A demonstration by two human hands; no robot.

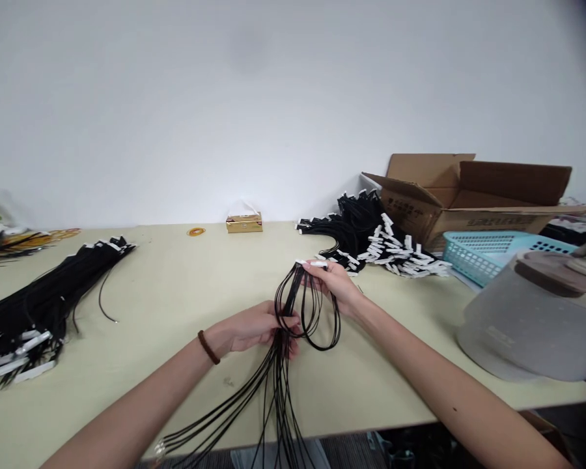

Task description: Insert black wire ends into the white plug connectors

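A bundle of thin black cables [279,365] hangs between my hands over the front of the table. My left hand [264,326], with a brown band at the wrist, is closed around the middle of the bundle. Higher up, my right hand [332,281] pinches the top of the cables, where small white connectors [317,264] show. From there some strands droop in loops [322,345] below my right fingers. The loose ends run down past the table's front edge, and a few at lower left end in small pale tips [160,447].
Black cables with white connectors lie heaped at left [24,306] and at back right [356,228]. An open cardboard box [420,221], a blue basket [469,260] and a translucent container [532,319] stand at right. Rubber bands [196,231] and a tissue pack [244,223] lie near the wall.
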